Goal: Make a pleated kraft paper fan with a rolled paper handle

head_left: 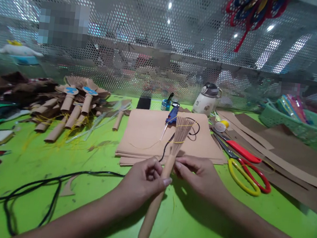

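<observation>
A brown paper whisk-like fan (152, 213) with a rolled tube handle and a pleated, yellow-stitched head stands tilted in front of me, its head pointing away. My left hand (147, 179) is closed round the middle of the handle, the thumb lying across it. At the top of the handle, where the pleats begin, my right hand (195, 173) pinches the paper between thumb and fingers. Behind the pleated head a blue hot glue gun (172, 115) rests on a stack of brown paper sheets (142, 132).
Finished-looking paper fans (73, 115) lie piled at the left. Red-and-yellow scissors (244, 167) and brown paper strips (279, 163) lie at the right, near a green basket (298, 125). A black cord (39, 182) loops over the left of the table. A white bottle (204, 101) stands behind.
</observation>
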Demonstrator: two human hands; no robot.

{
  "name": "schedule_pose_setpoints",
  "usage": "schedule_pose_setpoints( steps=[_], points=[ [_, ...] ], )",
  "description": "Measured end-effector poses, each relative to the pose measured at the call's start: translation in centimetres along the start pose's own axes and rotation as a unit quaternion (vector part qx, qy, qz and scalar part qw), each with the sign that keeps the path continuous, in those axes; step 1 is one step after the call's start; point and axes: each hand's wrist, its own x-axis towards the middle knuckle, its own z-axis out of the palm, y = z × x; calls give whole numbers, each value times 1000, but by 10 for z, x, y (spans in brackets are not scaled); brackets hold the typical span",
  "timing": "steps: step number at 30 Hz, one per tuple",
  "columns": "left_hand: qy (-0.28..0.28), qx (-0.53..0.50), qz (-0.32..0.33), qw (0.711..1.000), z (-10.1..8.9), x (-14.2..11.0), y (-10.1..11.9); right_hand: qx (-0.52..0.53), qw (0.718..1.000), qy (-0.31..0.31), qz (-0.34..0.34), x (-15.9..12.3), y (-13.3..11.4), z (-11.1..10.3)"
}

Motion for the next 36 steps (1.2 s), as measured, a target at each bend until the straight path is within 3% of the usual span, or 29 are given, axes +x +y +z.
schedule_pose_setpoints(
  steps=[4,10,12,15,18,23,30,36],
  points=[
    [-14,16,16,1000,1,-1,6,-25,999,32,-22,-5,0,-2],
    [-16,63,49,997,2,-2,13,-156,976,93,-124,-6,-3,-3],
    [21,93,74,993,-2,0,15,-147,975,72,-148,-10,-10,-3],
    [89,83,93,988,-14,6,20,-42,984,-47,-169,-19,-21,-5],
    [137,-28,78,987,-31,16,26,68,976,-156,-135,-22,-24,-11],
    [187,-139,80,969,-43,20,35,111,987,-113,-29,-6,0,-21],
    [108,-109,60,986,-28,7,32,127,987,-89,32,4,11,-13],
    [102,-91,58,989,-15,0,23,235,951,-188,69,-13,1,19]
  ],
)
